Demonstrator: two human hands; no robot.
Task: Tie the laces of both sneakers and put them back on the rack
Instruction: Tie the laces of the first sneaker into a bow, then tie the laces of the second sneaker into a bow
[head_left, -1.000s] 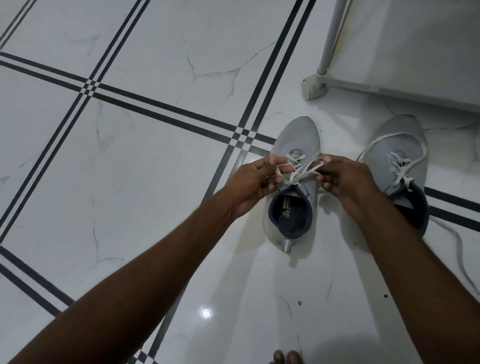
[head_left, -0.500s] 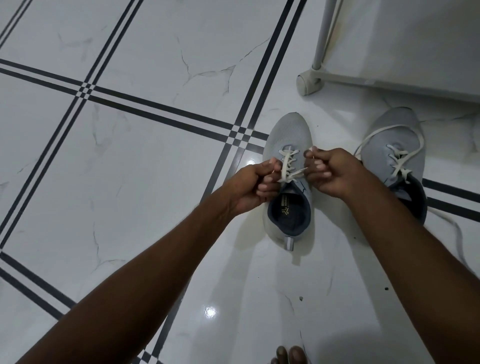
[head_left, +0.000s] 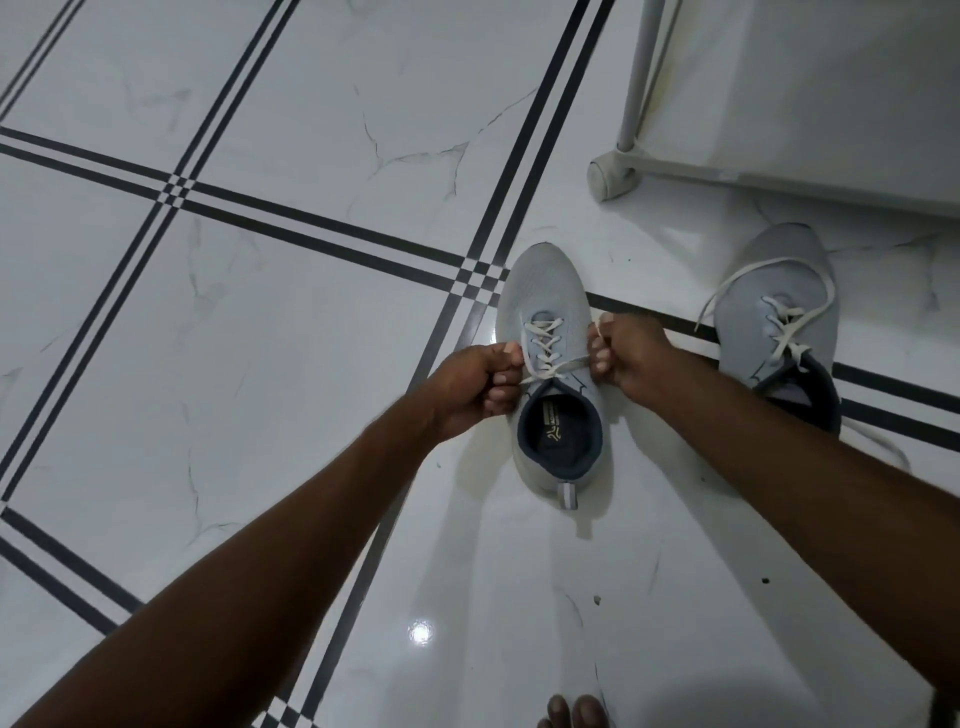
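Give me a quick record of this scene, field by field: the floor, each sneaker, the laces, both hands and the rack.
floor: white tiles with dark stripes
near sneaker: grey, upright, being laced
left hand: pulling a lace end leftward
right hand: pulling the other end rightward
far sneaker: grey, laces loose, one trailing on the floor
rack: white frame, behind the sneakers, shelf in view bare

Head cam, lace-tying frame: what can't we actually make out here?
- Lace ends: closed inside left hand and right hand; length hidden.
- Knot on left sneaker: laces cross between the fists, too fine to tell whether it is knotted.
- Right sneaker: heel hidden behind the right forearm; one lace runs under it.
- Rack: cut off by the top and right edges; shelves unseen.
- Insole print: too small to read.
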